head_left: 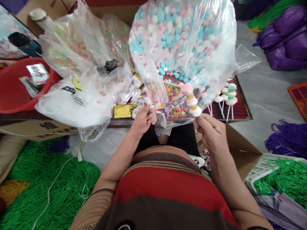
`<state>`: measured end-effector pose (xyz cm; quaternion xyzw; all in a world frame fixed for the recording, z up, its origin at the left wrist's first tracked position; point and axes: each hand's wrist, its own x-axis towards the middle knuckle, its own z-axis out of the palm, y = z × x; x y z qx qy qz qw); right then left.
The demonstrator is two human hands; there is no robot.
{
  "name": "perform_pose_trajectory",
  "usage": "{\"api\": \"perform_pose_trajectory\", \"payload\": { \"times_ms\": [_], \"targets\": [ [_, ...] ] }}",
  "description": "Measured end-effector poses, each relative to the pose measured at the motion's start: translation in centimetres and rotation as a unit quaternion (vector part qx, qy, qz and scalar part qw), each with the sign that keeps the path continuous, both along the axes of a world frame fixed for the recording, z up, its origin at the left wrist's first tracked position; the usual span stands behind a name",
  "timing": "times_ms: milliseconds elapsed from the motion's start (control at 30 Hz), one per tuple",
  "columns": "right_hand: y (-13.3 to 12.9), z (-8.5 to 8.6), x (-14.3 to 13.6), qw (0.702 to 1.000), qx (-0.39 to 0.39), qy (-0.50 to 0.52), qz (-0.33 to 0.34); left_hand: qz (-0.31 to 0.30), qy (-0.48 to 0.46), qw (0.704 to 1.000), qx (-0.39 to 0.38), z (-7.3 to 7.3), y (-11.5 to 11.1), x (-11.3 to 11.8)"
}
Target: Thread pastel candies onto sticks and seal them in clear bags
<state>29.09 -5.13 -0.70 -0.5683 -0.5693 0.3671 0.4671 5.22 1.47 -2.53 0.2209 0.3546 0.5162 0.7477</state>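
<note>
My right hand (211, 129) pinches the lower end of a candy skewer (191, 99), which stands upright with a pink piece on top and white and orange pieces under it. My left hand (145, 119) is closed at the edge of a clear plastic bag (155, 91); what lies between its fingers is too small to make out. Between the hands, a clear bag of colourful ring candies (177, 111) lies at the table's front edge. Behind it rises a big clear bag of pink, white and blue candies (177, 38). Several finished-looking skewers (231, 94) rest on the table's right end.
A red basin (11, 83) with packets stands at the left, beside a white plastic bag (79, 102). Yellow strips (123, 111) lie near the front edge. An open cardboard box (242, 150) and a white basket (257, 166) stand low at the right.
</note>
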Motion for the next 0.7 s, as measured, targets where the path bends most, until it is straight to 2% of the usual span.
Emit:
{"api": "perform_pose_trajectory", "payload": {
  "times_ms": [100,233,433,700],
  "targets": [
    [-1.1,0.8,1.3,0.999,0.017,-0.026,-0.009,-0.024,-0.012,1.0,0.008,0.0,0.0,-0.2],
    [-1.6,1.5,2.1,0.993,0.062,-0.098,0.031,-0.031,-0.004,1.0,-0.001,-0.2,-0.1,-0.2],
    [-1.4,1.0,2.8,0.966,0.129,-0.219,0.058,-0.031,0.015,0.999,0.02,-0.4,-0.1,-0.4],
    [-1.5,2.1,4.0,0.953,0.117,-0.278,0.022,-0.039,0.127,0.987,0.09,-0.2,0.0,-0.8]
  ]
}}
